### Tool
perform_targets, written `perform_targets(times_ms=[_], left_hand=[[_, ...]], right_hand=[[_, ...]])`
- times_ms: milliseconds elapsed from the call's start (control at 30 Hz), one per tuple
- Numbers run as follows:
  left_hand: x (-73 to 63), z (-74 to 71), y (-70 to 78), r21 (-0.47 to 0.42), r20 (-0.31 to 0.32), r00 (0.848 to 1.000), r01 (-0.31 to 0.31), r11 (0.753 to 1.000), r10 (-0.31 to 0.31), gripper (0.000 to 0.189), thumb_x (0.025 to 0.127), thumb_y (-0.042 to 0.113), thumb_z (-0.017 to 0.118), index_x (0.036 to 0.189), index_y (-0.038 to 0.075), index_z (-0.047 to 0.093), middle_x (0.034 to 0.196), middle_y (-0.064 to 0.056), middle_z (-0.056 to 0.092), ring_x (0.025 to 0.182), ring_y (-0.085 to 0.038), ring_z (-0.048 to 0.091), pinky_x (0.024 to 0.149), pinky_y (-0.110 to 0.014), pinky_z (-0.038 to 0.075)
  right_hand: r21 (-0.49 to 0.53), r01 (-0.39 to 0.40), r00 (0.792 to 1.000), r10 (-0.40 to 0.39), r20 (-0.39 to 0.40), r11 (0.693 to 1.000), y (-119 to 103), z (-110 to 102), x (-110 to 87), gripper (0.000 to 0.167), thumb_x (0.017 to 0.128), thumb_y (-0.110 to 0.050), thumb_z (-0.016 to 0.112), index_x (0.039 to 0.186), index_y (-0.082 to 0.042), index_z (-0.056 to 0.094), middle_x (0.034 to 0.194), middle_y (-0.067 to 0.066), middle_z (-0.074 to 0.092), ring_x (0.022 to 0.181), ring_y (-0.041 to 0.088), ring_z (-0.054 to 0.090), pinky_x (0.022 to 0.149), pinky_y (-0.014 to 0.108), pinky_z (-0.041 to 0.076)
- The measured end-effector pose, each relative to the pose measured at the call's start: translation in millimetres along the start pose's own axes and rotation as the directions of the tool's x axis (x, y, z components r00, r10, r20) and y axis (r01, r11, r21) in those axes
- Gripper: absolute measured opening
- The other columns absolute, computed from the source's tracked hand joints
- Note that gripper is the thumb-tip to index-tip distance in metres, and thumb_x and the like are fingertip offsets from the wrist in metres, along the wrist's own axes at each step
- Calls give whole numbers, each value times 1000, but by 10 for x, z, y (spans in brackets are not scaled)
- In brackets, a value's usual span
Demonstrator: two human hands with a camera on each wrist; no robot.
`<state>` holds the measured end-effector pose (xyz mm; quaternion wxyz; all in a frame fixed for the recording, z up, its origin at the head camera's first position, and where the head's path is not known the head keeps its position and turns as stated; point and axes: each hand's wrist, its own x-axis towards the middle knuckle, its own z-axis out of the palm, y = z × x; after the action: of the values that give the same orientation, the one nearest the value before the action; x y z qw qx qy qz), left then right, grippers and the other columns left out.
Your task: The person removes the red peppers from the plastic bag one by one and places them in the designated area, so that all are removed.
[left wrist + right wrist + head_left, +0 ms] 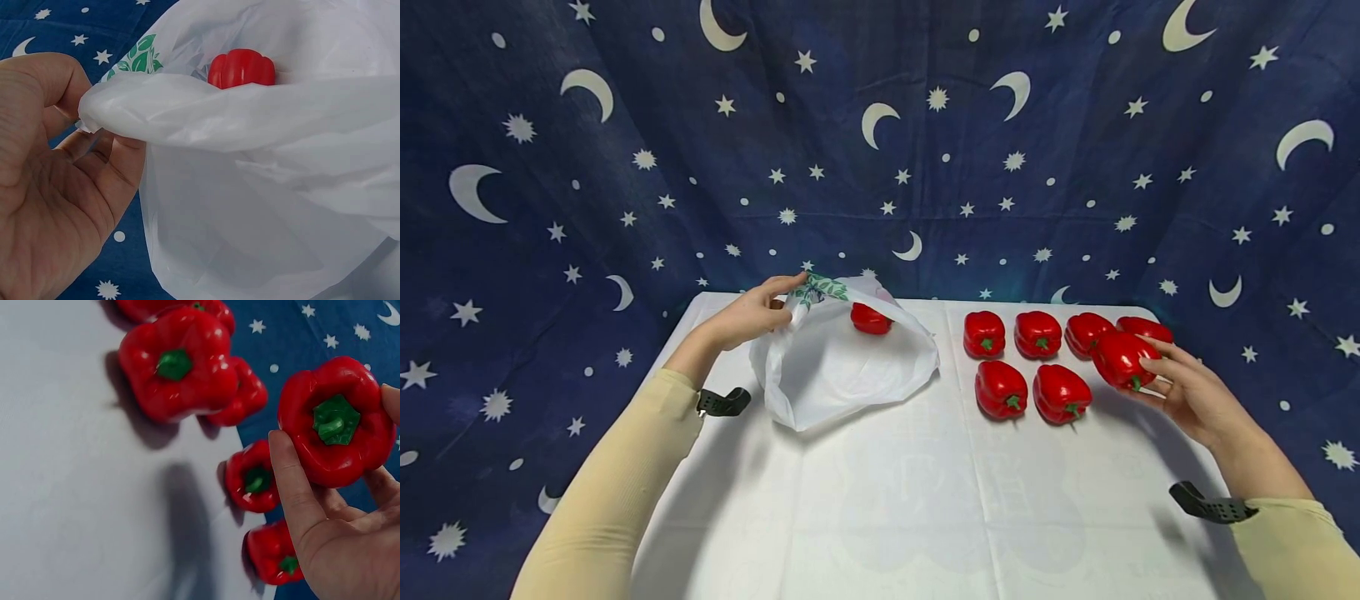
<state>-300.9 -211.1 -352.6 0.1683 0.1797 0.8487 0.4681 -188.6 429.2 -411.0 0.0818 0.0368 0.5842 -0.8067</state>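
Observation:
At the left of the table, my left hand [747,317] pinches the rim of a white plastic bag [842,367] with a green leaf print, its mouth spread wide. One red bell pepper [241,69] lies inside the bag, partly hidden by the folded rim in the left wrist view. On the right side, my right hand [1202,400] grips another red bell pepper [337,422] between thumb and fingers, its green stem toward the wrist camera. In the head view this held pepper overlaps the back-row peppers.
Several red bell peppers stand in two rows at the right back, among them a front one [1002,389] and a back one [1037,333]. A white cloth [910,500] covers the table. Behind hangs a dark blue curtain [925,208] with moons and stars.

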Motion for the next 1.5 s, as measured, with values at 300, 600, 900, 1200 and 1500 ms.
perform_targets(times_ms=[300,600,900,1200,1500], left_hand=[[3,15,6,-2,-1,1000,3,1000,-3,78,96,6,53,165,25,23,166,-4,17,130,-33,43,90,-45,43],[-2,22,24,1,-1,1000,3,1000,-3,78,95,5,52,165,24,24,166,-3,18,124,-32,43,88,-44,43],[9,22,24,-2,-3,1000,2,1000,-2,78,95,5,52,165,24,24,166,-4,18,127,-32,43,89,-44,44],[28,26,15,-8,-9,1000,-5,1000,5,79,94,4,52,165,22,24,165,-5,18,126,-32,45,85,-40,45],[27,22,11,-4,-19,1000,-6,1000,6,78,94,4,54,165,23,25,165,-4,20,131,-32,43,88,-41,45]], right_hand=[[-25,-45,998,44,-38,999,203,-199,-15,31,104,-7,55,121,-31,65,114,-13,62,91,19,73,77,42,60],[-203,-163,980,134,-149,966,366,-249,21,39,102,-18,63,134,-35,49,121,-8,41,89,8,61,82,37,58],[-263,-176,975,131,-182,949,428,-243,40,54,100,-20,67,147,-33,42,124,-7,38,90,11,53,81,37,58],[-510,-193,971,87,-223,838,451,-191,68,83,100,-35,66,165,-13,18,146,18,31,105,18,45,83,29,57],[-606,-193,973,69,-222,772,507,-211,99,94,99,-46,65,164,-6,10,161,29,12,129,35,39,81,21,55]])
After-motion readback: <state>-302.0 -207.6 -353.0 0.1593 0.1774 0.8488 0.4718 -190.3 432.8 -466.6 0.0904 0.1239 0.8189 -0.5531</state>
